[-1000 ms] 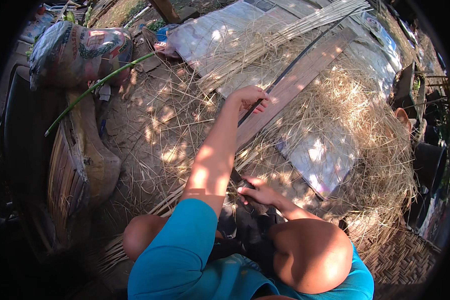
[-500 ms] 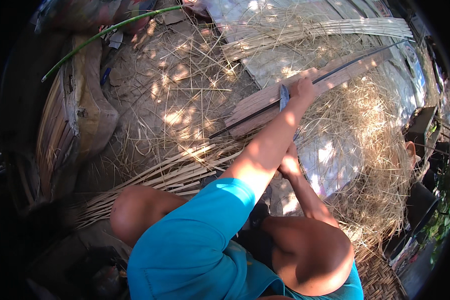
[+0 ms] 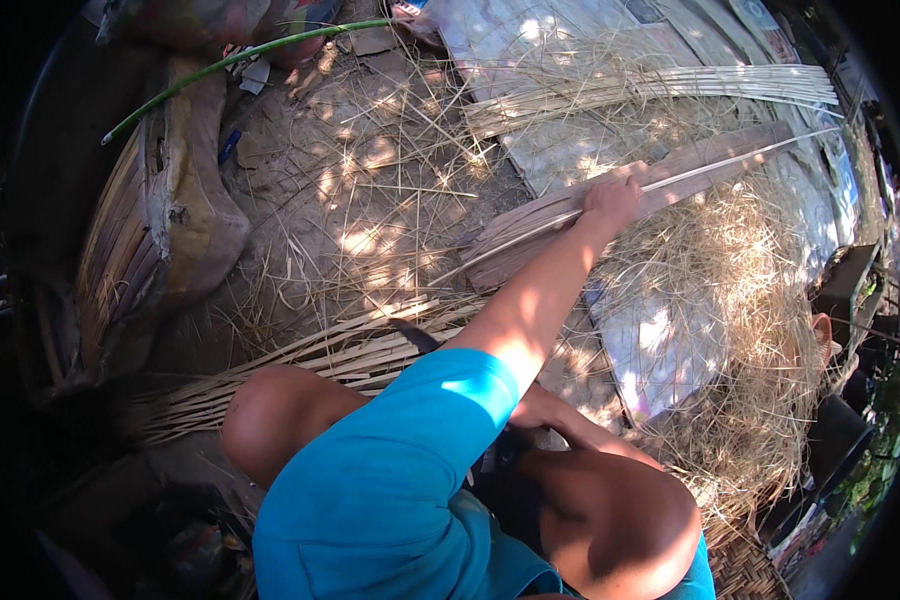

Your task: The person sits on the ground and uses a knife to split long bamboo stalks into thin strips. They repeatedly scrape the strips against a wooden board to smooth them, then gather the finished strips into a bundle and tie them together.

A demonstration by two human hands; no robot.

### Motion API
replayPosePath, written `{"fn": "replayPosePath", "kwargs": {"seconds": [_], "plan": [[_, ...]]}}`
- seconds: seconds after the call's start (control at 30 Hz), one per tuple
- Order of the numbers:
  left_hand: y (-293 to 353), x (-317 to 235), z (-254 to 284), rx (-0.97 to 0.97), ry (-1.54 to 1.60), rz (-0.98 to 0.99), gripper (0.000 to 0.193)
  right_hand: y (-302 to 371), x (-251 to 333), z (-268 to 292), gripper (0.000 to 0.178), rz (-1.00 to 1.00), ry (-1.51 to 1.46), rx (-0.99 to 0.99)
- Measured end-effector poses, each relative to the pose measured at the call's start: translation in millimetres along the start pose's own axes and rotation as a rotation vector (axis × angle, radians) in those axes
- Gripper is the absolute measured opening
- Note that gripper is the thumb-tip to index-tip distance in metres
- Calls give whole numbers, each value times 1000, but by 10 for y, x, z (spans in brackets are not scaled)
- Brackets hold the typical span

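My left hand (image 3: 615, 198) reaches far forward, its fingers closed on a long, pale, thin bamboo strip (image 3: 710, 172). The strip lies lengthwise along a worn wooden board (image 3: 515, 235) and runs out past both its ends. Close to my knees, my right hand (image 3: 538, 408) is closed and partly covered by my left arm. A dark knife blade (image 3: 416, 336) pokes out on the other side of that arm, in line with the right hand; its handle is hidden. Under the blade spreads a bundle of split bamboo strips (image 3: 300, 365).
Tangled thin shavings (image 3: 745, 300) heap up right of the board. Another bundle of pale strips (image 3: 660, 85) rests on a flat sheet (image 3: 665, 350) beyond it. At left stand a bundle of darker strips (image 3: 115, 265) and a long green stalk (image 3: 240, 62).
My right hand and the knife have drawn back from the board toward my knees. The strip under my left hand looked dark before and now shows a pale face.
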State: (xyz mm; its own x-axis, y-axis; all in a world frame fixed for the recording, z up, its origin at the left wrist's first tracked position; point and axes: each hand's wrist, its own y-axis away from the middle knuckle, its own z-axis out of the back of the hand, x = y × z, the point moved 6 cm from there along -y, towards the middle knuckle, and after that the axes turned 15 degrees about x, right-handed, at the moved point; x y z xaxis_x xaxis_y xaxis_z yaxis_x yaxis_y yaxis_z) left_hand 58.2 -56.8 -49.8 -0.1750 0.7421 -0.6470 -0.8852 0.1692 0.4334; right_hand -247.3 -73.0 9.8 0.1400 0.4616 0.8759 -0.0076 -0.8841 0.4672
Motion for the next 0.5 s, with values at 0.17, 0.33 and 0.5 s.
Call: {"fn": "replayPosePath", "kwargs": {"seconds": [0.17, 0.33, 0.5], "plan": [[89, -37, -14, 4, -7, -115, 40, 26, -459, 998, 48, 279, -633, -514], [81, 80, 21, 16, 47, -74, 43, -167, 104, 172, 53, 82, -59, -180], [70, -43, 36, 54, -63, -74, 50, -128, -131, 568, 41, 295, -73, -262]]}}
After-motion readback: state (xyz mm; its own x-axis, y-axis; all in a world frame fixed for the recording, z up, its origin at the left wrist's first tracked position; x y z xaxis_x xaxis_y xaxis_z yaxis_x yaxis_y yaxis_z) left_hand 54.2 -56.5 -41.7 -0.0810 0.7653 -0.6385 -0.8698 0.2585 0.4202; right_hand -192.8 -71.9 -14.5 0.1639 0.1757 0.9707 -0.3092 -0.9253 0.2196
